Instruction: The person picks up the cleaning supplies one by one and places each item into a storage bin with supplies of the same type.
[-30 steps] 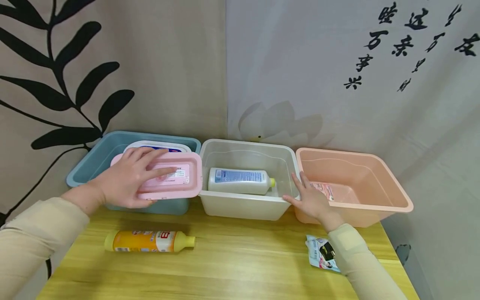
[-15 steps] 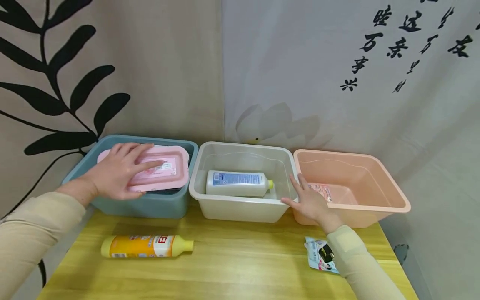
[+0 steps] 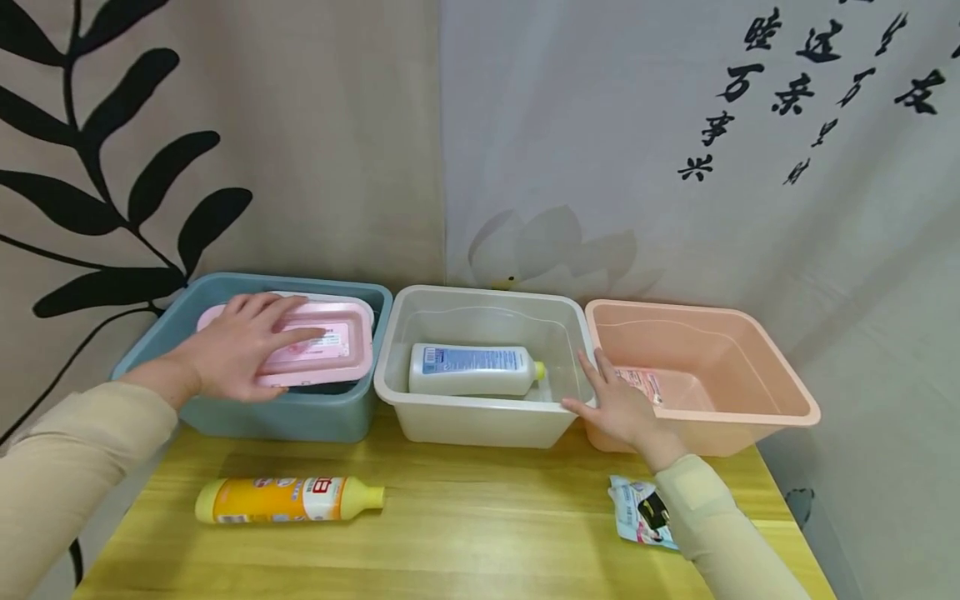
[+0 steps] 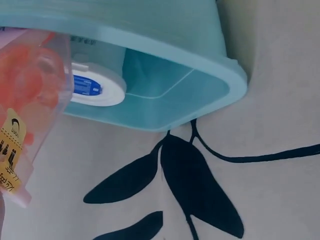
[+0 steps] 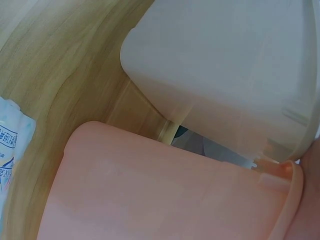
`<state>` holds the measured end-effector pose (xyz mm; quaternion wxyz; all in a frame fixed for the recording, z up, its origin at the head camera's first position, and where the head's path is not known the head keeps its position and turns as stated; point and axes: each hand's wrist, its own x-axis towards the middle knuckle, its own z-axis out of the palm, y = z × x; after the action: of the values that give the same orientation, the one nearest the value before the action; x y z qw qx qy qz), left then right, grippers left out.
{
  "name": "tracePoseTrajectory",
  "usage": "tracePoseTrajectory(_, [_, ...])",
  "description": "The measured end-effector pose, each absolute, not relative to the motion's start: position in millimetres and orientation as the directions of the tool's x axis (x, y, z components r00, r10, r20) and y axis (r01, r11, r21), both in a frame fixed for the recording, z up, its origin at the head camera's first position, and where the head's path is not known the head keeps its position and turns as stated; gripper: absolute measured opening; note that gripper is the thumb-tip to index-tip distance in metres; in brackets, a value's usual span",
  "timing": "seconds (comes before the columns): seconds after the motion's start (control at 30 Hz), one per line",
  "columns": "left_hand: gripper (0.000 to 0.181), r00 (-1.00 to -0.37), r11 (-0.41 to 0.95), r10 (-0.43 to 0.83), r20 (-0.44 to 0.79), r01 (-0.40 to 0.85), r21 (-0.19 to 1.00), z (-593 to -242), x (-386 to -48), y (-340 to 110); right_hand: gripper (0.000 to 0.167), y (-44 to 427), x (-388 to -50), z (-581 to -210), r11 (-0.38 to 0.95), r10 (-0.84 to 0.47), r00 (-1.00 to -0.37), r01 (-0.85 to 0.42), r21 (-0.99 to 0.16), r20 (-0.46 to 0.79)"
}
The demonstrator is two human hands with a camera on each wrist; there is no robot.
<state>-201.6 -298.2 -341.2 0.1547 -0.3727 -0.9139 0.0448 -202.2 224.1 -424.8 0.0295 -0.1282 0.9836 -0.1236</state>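
My left hand (image 3: 243, 346) grips a pink-lidded box (image 3: 322, 342) from above at the blue bin (image 3: 277, 417); in the left wrist view the box's clear side (image 4: 35, 80) shows reddish contents, near the blue bin's rim (image 4: 150, 47). A white-lidded container (image 4: 100, 90) lies inside that bin, partly behind the box. My right hand (image 3: 622, 408) rests with spread fingers on the near rims where the white bin (image 3: 480, 421) and the peach bin (image 3: 720, 429) meet. In the right wrist view only a bit of that hand (image 5: 307, 200) shows at the right edge.
A white bottle (image 3: 472, 369) lies in the white bin, and a pink packet (image 3: 641, 383) in the peach one. On the wooden table (image 3: 480, 533) are a yellow bottle (image 3: 288, 500) and a light blue packet (image 3: 633, 512), partly behind the right sleeve. Curtains hang behind.
My left hand has moved the pink-lidded box left and back, over the blue bin. My right hand has stayed at the two rims. The head view has shifted slightly.
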Motion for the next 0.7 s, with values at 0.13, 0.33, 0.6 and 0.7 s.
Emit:
tracePoseTrajectory(0.13, [0.077,-0.72,0.751,0.66,0.214,0.635,-0.178,-337.7,-203.1,-294.6,0.085,222.7,-203.1,-423.8,0.935,-0.263,-0.965,-0.249,-0.252,-0.021])
tracePoseTrajectory(0.33, [0.087,-0.816,0.822,0.569,0.101,0.561,-0.104,-324.4,-207.3,-286.8,0.085,222.4,-204.6,-421.5,0.934,-0.264,-0.964,-0.252,-0.253,-0.014])
tracePoseTrajectory(0.6, [0.1,-0.861,0.862,0.507,-0.025,0.506,0.037,-324.8,-206.6,-288.5,0.084,221.4,-203.5,-422.9,0.934,-0.261,-0.965,-0.248,-0.259,-0.019])
tracePoseTrajectory(0.7, [0.098,-0.86,0.861,0.509,-0.043,0.507,0.049,-324.4,-207.6,-288.5,0.084,222.2,-202.6,-423.4,0.934,-0.258,-0.966,-0.246,-0.257,-0.013])
